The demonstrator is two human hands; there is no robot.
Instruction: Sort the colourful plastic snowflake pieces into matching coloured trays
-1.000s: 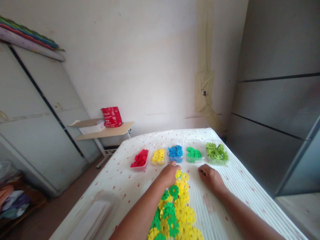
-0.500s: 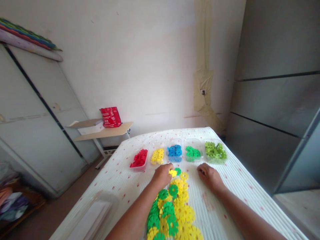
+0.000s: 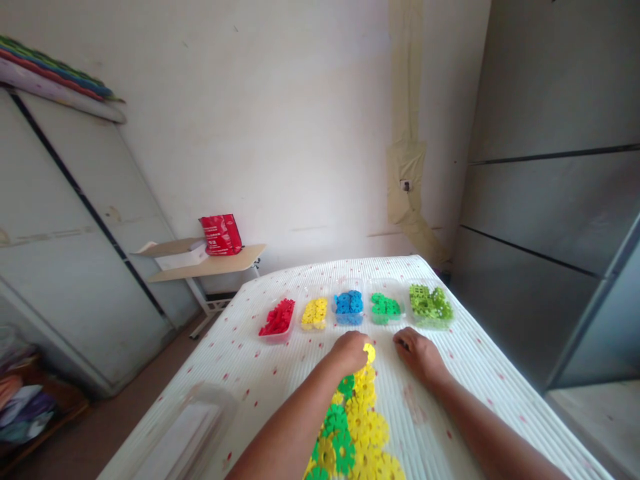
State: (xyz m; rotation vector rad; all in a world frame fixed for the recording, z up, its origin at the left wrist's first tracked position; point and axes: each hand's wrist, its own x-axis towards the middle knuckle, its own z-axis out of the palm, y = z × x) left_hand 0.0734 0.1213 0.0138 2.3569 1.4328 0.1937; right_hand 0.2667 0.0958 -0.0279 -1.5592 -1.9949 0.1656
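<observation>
My left hand [image 3: 351, 351] is over the far end of a spread of yellow and green interlocking snowflake discs [image 3: 367, 427]. Its fingers are pinched at a yellow snowflake disc [image 3: 370, 353], partly hidden by the hand. Green discs [image 3: 336, 420] lie on the left side of the spread, partly covered by my left forearm. To the right, my right hand [image 3: 420, 353] rests on the tablecloth with its fingers curled in; nothing shows in them.
Along the table's far side stand clear tubs of red [image 3: 279, 319], yellow [image 3: 315, 313], blue [image 3: 349, 308], green [image 3: 386, 308] and light-green pieces [image 3: 431, 307]. A clear plastic container [image 3: 185, 427] lies at front left. Behind, a small side table [image 3: 225, 263] holds a red bag [image 3: 221, 235].
My left hand has moved right with the yellow disc, over the far end of the spread, hiding the green disc there. My right hand has barely moved.
</observation>
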